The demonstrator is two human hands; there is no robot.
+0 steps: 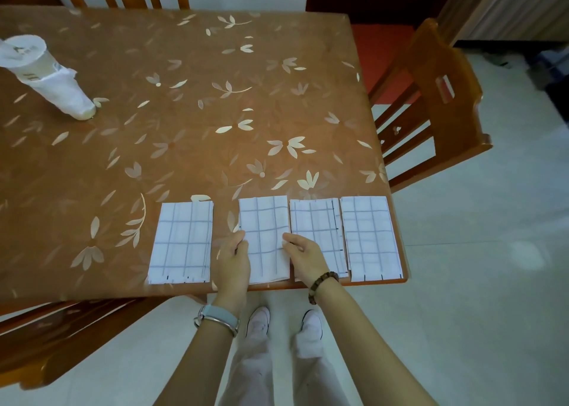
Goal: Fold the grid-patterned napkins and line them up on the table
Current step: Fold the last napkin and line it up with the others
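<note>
- Wooden chair [61, 338]: at the desk's near left corner.
- White paper roll [46, 76]: stands on the far left of the desk [184, 113], well apart from the napkins. The desk has a brown cover with a pale leaf print.
- First napkin [183, 242]: folded and flat at the near edge, with a gap of bare cover to its right.
- Left grip [234, 261]: a bare hand in that gap, with a watch [217, 318] on the wrist. Its curled fingers pinch the left edge of the second napkin [264, 221].
- Second napkin: folded and slightly rumpled, its right edge touching the third napkin [317, 221].
- Right grip [304, 256]: has a bead bracelet [321, 284] on the wrist. Its fingertips pinch the second napkin's right edge, and the hand covers the third napkin's near left part.
- Fourth napkin [369, 236]: just beside the third, at the desk's right corner.
- Second wooden chair [437, 104]: at the desk's right side, on pale floor tiles.
</note>
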